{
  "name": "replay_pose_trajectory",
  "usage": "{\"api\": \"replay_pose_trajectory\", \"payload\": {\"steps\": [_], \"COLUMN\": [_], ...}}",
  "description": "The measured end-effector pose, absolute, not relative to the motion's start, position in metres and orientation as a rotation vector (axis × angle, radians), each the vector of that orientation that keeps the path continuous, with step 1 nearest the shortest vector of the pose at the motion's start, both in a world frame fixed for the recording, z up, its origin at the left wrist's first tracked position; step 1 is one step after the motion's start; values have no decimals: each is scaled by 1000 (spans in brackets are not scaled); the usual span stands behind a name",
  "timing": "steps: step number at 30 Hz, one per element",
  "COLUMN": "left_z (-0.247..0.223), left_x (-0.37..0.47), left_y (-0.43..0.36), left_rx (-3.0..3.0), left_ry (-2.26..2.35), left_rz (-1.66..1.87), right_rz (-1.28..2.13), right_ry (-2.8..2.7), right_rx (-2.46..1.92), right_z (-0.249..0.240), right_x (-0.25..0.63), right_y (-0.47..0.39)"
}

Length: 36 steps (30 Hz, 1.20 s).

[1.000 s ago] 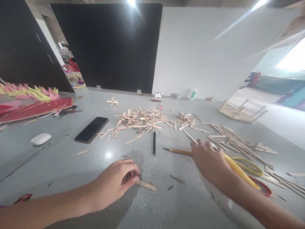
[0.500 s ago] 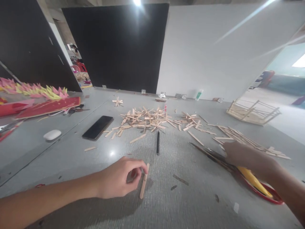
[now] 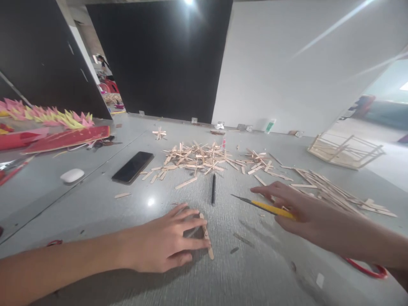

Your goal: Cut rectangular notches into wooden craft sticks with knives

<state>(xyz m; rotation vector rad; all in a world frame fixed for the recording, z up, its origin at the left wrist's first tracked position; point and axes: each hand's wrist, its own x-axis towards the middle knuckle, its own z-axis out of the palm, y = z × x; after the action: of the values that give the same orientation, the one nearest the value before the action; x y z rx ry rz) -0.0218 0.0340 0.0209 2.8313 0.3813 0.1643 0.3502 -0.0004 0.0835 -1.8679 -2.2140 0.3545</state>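
My left hand (image 3: 168,240) lies with spread fingers on the table, its fingertips pressing down on a small wooden craft stick (image 3: 210,252). A shorter piece seems to lie on that stick, partly hidden by the fingers. In my right hand (image 3: 293,206) is a yellow-handled craft knife (image 3: 269,207). Its thin dark tip points left, above the table, and my index finger stretches forward. Under my right forearm shows the red handle of a pair of scissors (image 3: 371,272); the rest is hidden. A black pen (image 3: 213,189) lies between the hands, farther back.
A pile of craft sticks (image 3: 197,157) spreads across the middle of the table, with longer sticks (image 3: 334,191) at right. A phone (image 3: 133,167) and a white case (image 3: 72,176) lie left. A stick frame (image 3: 346,153) stands far right; a glue tube (image 3: 270,126) leans against the wall.
My right hand has picked up the yellow-handled knife and brought it left, off the scissors. My left hand has gone from a curled grip to spread fingers, and the stick has turned and shifted right.
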Motion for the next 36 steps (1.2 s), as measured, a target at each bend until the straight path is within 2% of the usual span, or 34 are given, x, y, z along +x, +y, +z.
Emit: {"api": "replay_pose_trajectory", "payload": {"steps": [3,6,8,13,19,24,29,36], "left_z": [15,10,6,0,0,1,1,1], "left_x": [-17,-15,-16,-20,-20,-19,-19,-19], "left_y": [30,27,26,22,19,21,20,20], "left_rx": [2840,2836,2823,2760,2739,2710,2706,2666], "left_ry": [406,427,437,421,444,427,430,451], "left_rz": [151,183,191,220,114,134,165,171], "right_rz": [788,982,914,494,362,282,547,876], "right_ry": [-2077,-1936,-1950,-1965,-1875,-1821,-1577,-1445], "right_rx": [-1828,-1854,-1894,-1794,-1819,-1820,-1800,-1575], "right_z": [91,92,88,85,90,69,49,48], "right_x": [341,334,333,336,319,309,309,299], "right_y": [-2,1,3,7,8,10,22,25]}}
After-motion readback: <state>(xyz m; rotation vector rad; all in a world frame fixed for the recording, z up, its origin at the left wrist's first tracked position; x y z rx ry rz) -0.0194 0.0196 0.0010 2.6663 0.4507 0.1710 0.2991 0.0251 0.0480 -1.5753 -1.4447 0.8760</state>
